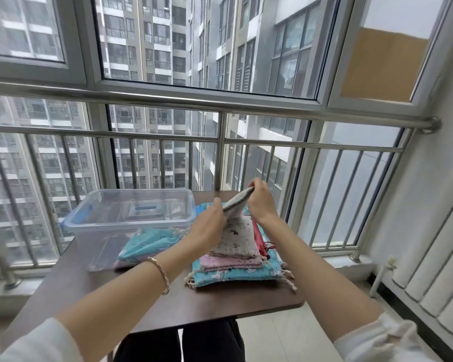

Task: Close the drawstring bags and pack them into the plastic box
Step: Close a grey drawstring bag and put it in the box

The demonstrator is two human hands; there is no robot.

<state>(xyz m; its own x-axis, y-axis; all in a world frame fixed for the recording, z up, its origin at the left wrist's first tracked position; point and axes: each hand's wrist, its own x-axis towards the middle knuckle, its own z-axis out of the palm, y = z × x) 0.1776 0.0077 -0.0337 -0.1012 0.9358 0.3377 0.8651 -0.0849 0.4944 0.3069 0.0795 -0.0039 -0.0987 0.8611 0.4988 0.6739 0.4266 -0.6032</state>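
Hands at work just right of centre in the head view. Left hand [211, 221]: fingers curled, gripping the left side of the mouth of a white printed bag [237, 240]. Right hand [261, 203], slightly higher and further right: fingers and thumb pinching the raised far end of the same mouth. Upper part of the white printed bag lifted and stretched between both hands, lower part resting on a stack of bags [220, 269] on the right half of a brown table [220, 305]. Recorded in the stack below it: pink bag [233, 263], then teal bag [249, 276] at the bottom with cord ends trailing off its corners. Red bag [258, 237] along the right edge, mostly covered. Mouth of the white printed bag hidden by fingers, so drawn or undrawn cannot be told. Left of centre: clear plastic box [131, 216], open at the top, blue latch at its left end, standing on the far left part of the table, near the left hand but apart from it. Second teal bag [148, 244] at the box's near wall; inside or just in front cannot be told. Bracelet [160, 275] on the left wrist. Beyond the table: metal railing [220, 105] and windows. Lower right of frame: white radiator [434, 278].
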